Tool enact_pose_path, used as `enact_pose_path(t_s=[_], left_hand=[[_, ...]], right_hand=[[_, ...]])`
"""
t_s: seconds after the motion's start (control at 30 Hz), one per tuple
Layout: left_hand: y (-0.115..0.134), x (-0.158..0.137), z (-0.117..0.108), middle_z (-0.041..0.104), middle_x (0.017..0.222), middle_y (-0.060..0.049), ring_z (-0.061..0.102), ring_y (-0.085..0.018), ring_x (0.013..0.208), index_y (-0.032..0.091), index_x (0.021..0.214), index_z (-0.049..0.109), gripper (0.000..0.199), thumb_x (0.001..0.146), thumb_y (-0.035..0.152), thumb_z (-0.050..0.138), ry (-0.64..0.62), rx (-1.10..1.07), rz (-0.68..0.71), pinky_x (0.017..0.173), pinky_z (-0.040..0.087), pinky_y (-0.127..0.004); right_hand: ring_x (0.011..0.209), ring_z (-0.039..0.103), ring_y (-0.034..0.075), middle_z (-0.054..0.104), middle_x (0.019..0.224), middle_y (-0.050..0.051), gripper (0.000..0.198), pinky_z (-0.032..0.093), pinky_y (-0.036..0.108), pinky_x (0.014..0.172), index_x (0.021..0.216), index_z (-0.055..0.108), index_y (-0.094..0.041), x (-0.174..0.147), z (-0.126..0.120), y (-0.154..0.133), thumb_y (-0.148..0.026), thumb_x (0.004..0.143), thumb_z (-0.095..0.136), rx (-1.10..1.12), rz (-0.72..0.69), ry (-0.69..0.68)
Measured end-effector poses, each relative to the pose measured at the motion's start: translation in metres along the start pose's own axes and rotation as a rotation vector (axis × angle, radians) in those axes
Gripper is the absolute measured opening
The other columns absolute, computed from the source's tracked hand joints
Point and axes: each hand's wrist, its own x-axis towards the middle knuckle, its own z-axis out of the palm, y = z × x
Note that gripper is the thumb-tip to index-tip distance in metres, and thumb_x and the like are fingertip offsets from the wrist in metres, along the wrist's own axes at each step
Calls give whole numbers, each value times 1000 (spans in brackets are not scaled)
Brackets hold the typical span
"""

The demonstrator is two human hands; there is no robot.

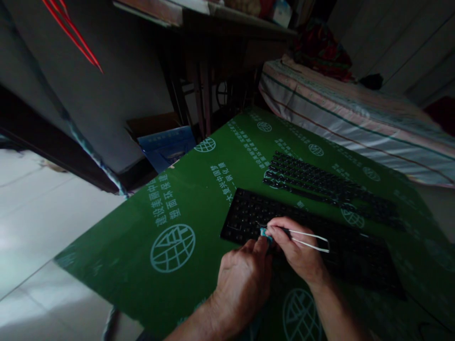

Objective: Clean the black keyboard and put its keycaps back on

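Black keyboard (350, 248) beneath right hand (296, 248), bent-wire tool (308, 234) pinched between that hand's fingers, left hand (245, 274) bunched at keyboard's near edge, grip unclear, teal piece (265, 233) at its fingertips over keyboard, loose keys (320, 179) in rows beyond keyboard.

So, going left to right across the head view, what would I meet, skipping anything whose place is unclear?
Red strands → blue box-like item → left hand → right hand → small dark bundle on the bed.
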Motion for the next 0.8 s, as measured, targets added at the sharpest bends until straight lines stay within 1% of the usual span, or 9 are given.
enact_pose_path(t_s=[0.1,0.23,0.3,0.4,0.57,0.7,0.8], left_hand=[[-1,-1,3,68,86,-3,66,-18,70,19,102,56,20,89,18,41,17,-18,25,61,50,-27],[-1,-1,6,68,85,-3,64,-16,68,19,103,57,22,88,16,41,46,-75,79,60,49,-25],[-2,0,6,68,84,-4,64,-17,65,19,102,57,22,88,15,41,60,-75,78,57,48,-26],[-3,0,6,67,82,-4,63,-16,63,18,103,58,23,88,15,41,82,-69,69,56,47,-25],[-7,-2,9,67,81,-4,63,-16,62,18,103,59,24,87,14,42,108,-80,72,54,48,-25],[-13,-5,10,67,84,-4,65,-16,70,17,99,59,23,87,13,41,175,-132,79,64,52,-25],[-16,-5,11,66,82,-4,65,-16,70,17,97,60,22,87,13,41,213,-140,71,64,52,-24]], right_hand=[[66,65,13,70,74,2,17,52,22,63,82,66,-20,0,-1,-1,-28,86,51,22,8,-5],[55,60,12,69,69,2,20,50,22,51,85,64,-18,-5,-8,3,-32,88,51,185,94,62],[53,59,12,68,68,3,22,49,22,49,85,64,-17,-9,-11,5,-34,88,51,235,125,98],[51,58,12,67,66,3,22,48,22,47,84,64,-16,-12,-16,7,-35,87,53,239,146,97],[51,58,11,68,68,3,21,47,21,46,84,64,-17,-13,-18,5,-35,87,55,248,130,86],[49,56,9,66,66,0,19,46,19,46,85,64,-18,-14,-19,5,-36,86,57,254,136,87],[47,55,8,65,64,0,19,44,18,44,86,64,-18,-15,-19,6,-36,86,58,263,144,91]])
